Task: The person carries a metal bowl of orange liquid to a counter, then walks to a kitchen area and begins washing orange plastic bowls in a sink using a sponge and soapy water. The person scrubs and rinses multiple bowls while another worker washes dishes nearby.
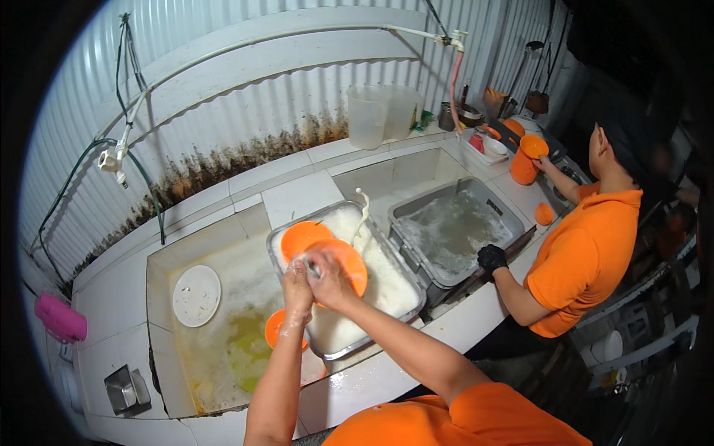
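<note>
My left hand [298, 291] and my right hand [330, 281] meet over a metal tray of sudsy water [389, 277]. Something small and pale, blurred, shows between their fingers; I cannot tell what it is. Right beneath them is an orange plastic dish [352, 261], and a second orange dish [304, 238] lies behind it in the suds. A pale ladle handle [363, 214] sticks up out of the foam. Beside my left forearm, a smaller orange bowl [277, 330] rests in the tiled basin. Further left a white plate [196, 295] with food scraps lies in the murky water.
Right of the tray stands a grey plastic tub of water [457, 228]. A co-worker in an orange shirt [591, 251] has a black-gloved hand at its edge and the other at an orange jug [524, 167]. Translucent pitchers [368, 117] line the back ledge; a steel container [121, 389] sits front left.
</note>
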